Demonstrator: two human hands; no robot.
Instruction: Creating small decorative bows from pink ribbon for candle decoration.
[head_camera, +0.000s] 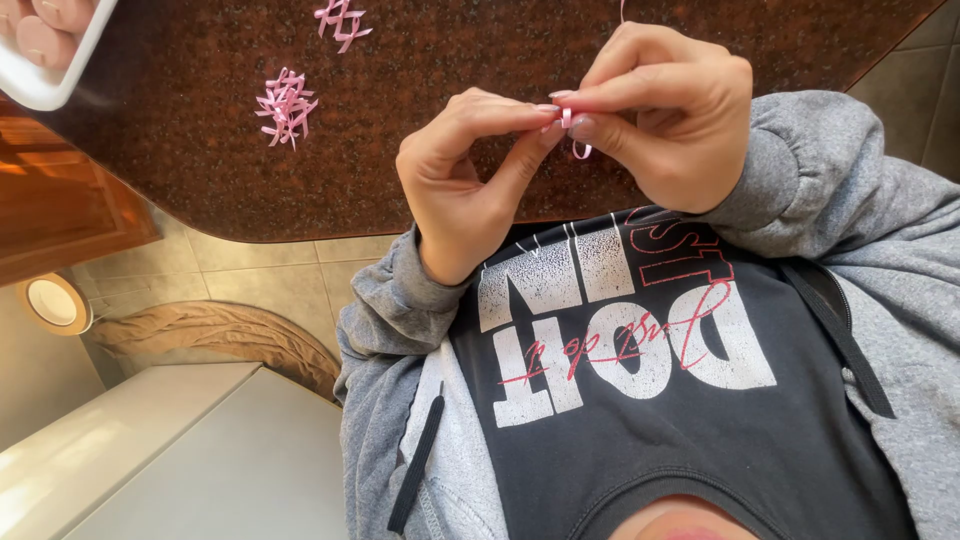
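As both hands meet above the dark speckled countertop (480, 40), the left hand (462, 175) and the right hand (665, 115) close thumb and fingertips on one small pink ribbon loop (577, 135), held in the air between them and in front of the person's grey hooded jacket (860, 200).

The head view leaves little margin. The loop is held only by its folded top, so a slackened pinch could, by the look of it, let the fold spring open or drop the piece toward the lap. A tug from either hand might pull the loop out of shape.

Out beyond the left hand lie two clusters of finished pink ribbon pieces (287, 105), the farther one (340, 22) cut by the frame's edge. Farther off on that side, a white tray (60, 80) shows only a corner, and its pale rounded contents cannot be identified. A thin pink strand (622, 8) rises past the right hand, and whether it joins the loop is not visible. Fingers hide most of the fold itself.
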